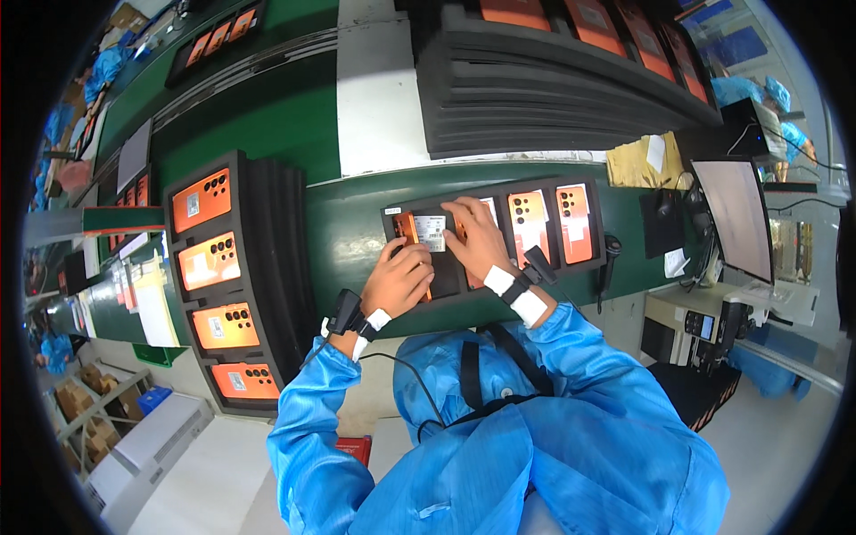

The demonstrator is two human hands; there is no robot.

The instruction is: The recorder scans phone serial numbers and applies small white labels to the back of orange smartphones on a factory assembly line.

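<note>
We've got the black foam tray (588,266) at 12 o'clock of our chest, the orange phone (409,234) in its leftmost slot; left hand (397,281) curls around it, right hand (479,239) flat on its white label (431,232).

A stack of black foam trays (267,267) holding four orange phones (214,263) is seen at the left on the green conveyor belt (267,116). A taller stack of black trays (535,98) is placed beyond. A tilted flat monitor (736,214) is mounted at the right, beside a black handheld scanner (609,254).
</note>
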